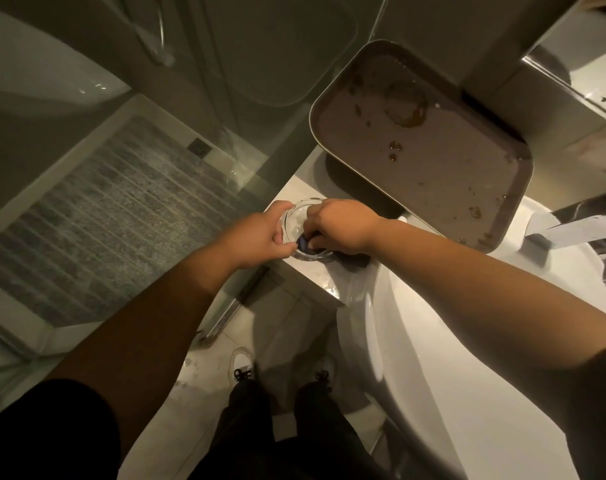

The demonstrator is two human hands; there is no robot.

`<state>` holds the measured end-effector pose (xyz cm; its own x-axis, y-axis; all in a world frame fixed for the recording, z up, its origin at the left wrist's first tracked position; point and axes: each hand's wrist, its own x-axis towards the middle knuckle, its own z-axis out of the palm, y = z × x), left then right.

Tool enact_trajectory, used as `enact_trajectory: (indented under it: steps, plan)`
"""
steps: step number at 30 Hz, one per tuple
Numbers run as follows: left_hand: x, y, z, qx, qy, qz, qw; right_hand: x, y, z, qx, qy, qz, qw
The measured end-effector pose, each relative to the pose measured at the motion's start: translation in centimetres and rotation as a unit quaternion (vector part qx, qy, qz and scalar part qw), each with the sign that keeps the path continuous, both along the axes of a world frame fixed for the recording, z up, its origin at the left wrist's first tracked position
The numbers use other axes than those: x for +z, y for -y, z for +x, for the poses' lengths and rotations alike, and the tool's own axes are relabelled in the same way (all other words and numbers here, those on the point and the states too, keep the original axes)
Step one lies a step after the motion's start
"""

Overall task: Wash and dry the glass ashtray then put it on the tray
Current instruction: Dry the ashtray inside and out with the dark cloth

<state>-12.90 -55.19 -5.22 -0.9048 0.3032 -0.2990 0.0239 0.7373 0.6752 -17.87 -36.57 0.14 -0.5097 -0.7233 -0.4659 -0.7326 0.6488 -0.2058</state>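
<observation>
Two hands: both of mine are on the glass ashtray, which sits on the white counter at the left edge of the basin.
My left hand: thumb and fingers curled round the ashtray's left rim, steadying it on the counter.
My right hand: fingers bunched down into the bowl, pinching a small dark blue cloth; whether it is a cloth or a sponge I cannot tell for sure.
Step in hand: I judge this to be wiping the inside, either the tail of the wash or the drying; no running water shows, and the faucet is well apart on the right.
Counter: wet sheen just beside the ashtray, which suggests that rinsing has been done.
Tray: brown, near the ashtray, beyond my right hand, resting partly over the basin's rim; it carries sticky amber stains and nothing else.
Done: likely the wash, by my reckoning.
Left: finish the wipe, let go of the cloth, lift the ashtray and set it on the tray.
</observation>
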Motion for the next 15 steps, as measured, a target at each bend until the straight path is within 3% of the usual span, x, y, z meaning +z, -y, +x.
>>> enact_trajectory:
  steps: [4,15]
  plan:
    - [-0.4,-0.3,0.6,-0.004,-0.050,-0.043,0.998,-0.2,0.0,0.0,-0.001,-0.010,-0.015,1.000]
    - [-0.7,-0.1,0.0,-0.011,-0.073,-0.055,0.996,-1.3,0.8,-0.2,-0.026,-0.027,-0.036,0.999]
